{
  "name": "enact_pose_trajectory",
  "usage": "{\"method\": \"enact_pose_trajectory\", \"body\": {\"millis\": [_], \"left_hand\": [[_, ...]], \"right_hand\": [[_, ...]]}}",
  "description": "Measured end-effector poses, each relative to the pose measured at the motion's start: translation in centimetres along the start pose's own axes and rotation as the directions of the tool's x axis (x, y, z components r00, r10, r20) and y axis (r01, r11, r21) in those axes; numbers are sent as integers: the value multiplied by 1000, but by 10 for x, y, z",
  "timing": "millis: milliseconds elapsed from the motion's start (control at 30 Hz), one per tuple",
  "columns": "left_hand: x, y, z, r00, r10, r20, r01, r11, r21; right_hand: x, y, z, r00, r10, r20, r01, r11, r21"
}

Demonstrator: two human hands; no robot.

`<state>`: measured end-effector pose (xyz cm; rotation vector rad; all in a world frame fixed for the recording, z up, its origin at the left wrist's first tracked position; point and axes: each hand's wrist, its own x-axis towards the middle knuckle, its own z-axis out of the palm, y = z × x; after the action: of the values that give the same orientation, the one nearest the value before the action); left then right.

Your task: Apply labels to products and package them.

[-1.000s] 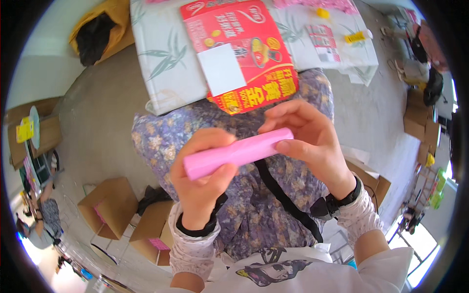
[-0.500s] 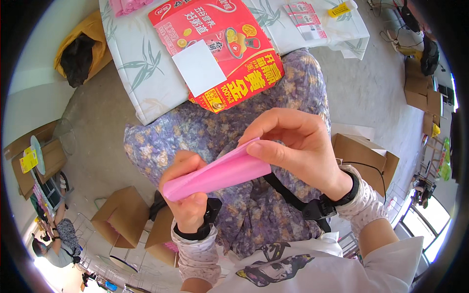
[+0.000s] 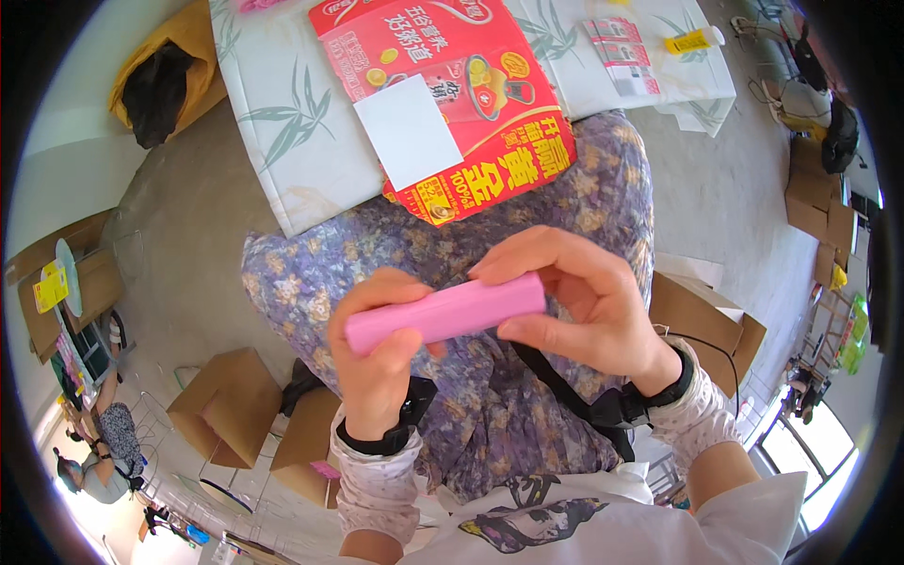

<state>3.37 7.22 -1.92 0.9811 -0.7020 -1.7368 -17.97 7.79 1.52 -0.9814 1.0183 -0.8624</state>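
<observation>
A smooth pink roll [image 3: 447, 313], of thin sheet-like material, is held level between my two hands above my lap. My left hand [image 3: 369, 372] wraps its left end, thumb in front and fingers behind. At the other end my right hand [image 3: 603, 311] pinches the roll, fingers on its top edge and thumb below. My lap is covered by a purple flowered cloth [image 3: 320, 273]. Beyond it, on the table, lies a red printed cardboard sheet [image 3: 508, 179] with a blank white square of paper [image 3: 410, 132] on top.
The table has a white leaf-patterned cloth [image 3: 301, 179]. Pink-and-white printed slips [image 3: 621, 56] and a yellow bottle with a white cap [image 3: 692, 40] lie at its right. Open cardboard boxes [image 3: 226, 405] stand around me. A yellow sack [image 3: 188, 75] is far left; another person [image 3: 108, 452] is at lower left.
The loose flap of pink sheet has been wound around, leaving a compact roll. My right hand has shifted slightly right and down. The table has slid a little right and down in view.
</observation>
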Motion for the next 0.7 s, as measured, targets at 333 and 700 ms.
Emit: {"method": "enact_pose_trajectory", "body": {"millis": [333,700], "left_hand": [[83,6,-12,987,-154,41,120,885,449],[106,-14,-18,953,20,-301,153,828,540]], "right_hand": [[73,33,-30,975,69,-209,-51,995,91],[121,61,-58,978,1,-210,-64,953,-295]]}}
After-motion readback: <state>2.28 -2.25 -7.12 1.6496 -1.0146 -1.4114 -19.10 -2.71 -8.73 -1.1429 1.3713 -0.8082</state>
